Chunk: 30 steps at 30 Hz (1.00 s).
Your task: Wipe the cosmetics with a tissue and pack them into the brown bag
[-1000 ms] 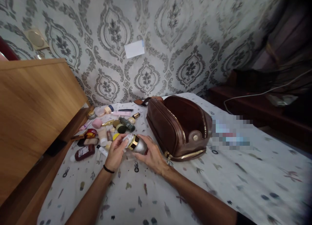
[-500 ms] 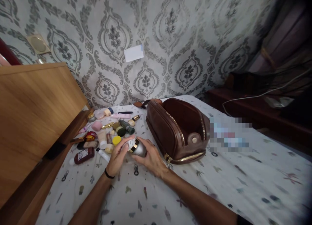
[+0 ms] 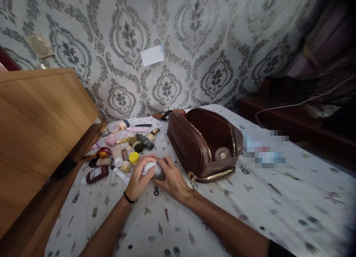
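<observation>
Between my hands, just above the bed sheet, is a silver-grey cosmetic jar (image 3: 159,173). My right hand (image 3: 175,181) is closed around its right side. With my left hand (image 3: 139,180) I press a crumpled white tissue (image 3: 149,168) against the jar; my fingers cover part of both. A yellow-lidded jar (image 3: 134,158) and a white tube (image 3: 121,174) lie just left of my left hand. To the right of my hands stands a brown leather toiletry bag (image 3: 185,144), its top unzipped and gaping, its inside dark.
Several cosmetics lie spread at the left, among them a dark red bottle (image 3: 97,174), a beige tube (image 3: 117,155) and a dark green tube (image 3: 145,141). A wooden headboard (image 3: 41,127) borders the left side. Blurred-out packaging (image 3: 263,151) lies right of the bag.
The jar has turned in my hands, so its gold band no longer shows. My left hand has shifted slightly right with the tissue. The view has tilted a little.
</observation>
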Motion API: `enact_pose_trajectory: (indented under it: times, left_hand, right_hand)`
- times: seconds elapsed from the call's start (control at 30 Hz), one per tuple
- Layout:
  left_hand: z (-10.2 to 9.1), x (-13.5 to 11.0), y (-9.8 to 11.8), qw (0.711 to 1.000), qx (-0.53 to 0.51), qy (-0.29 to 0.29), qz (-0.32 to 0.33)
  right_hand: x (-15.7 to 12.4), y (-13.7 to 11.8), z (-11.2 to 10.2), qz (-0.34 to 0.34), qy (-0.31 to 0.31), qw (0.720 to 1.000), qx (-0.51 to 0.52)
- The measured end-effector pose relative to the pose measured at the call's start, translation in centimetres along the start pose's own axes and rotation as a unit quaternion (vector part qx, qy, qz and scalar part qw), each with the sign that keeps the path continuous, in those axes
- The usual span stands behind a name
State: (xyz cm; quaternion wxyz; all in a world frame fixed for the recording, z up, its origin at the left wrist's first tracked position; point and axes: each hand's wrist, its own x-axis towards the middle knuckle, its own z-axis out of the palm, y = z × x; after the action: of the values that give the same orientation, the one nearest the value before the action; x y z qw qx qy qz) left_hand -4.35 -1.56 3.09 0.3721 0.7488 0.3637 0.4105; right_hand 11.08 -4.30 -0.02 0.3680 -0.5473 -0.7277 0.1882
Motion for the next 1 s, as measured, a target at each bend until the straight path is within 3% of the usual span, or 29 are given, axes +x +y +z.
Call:
enact_pose_trajectory:
  times: [0.27, 0.7, 0.83, 1.0]
  left_hand:
    - [0.0, -0.1, -0.3, 0.997, -0.001, 0.050, -0.057]
    - [-0.6, 0.7, -2.4, 0.975, -0.143, 0.084, -0.144]
    - [-0.5, 0.6, -2.3, 0.977, -0.125, 0.098, -0.141]
    - [-0.4, 0.4, -0.4, 0.995, -0.029, 0.046, -0.087]
  right_hand:
    - [-0.5, -0.1, 0.1, -0.053, -0.022, 0.996, -0.072]
    - [-0.5, -0.4, 0.0, -0.068, -0.059, 0.996, 0.017]
    - [-0.4, -0.4, -0.1, -0.056, -0.054, 0.997, 0.030]
    - [0.0, -0.3, 0.1, -0.024, -0.032, 0.997, 0.064]
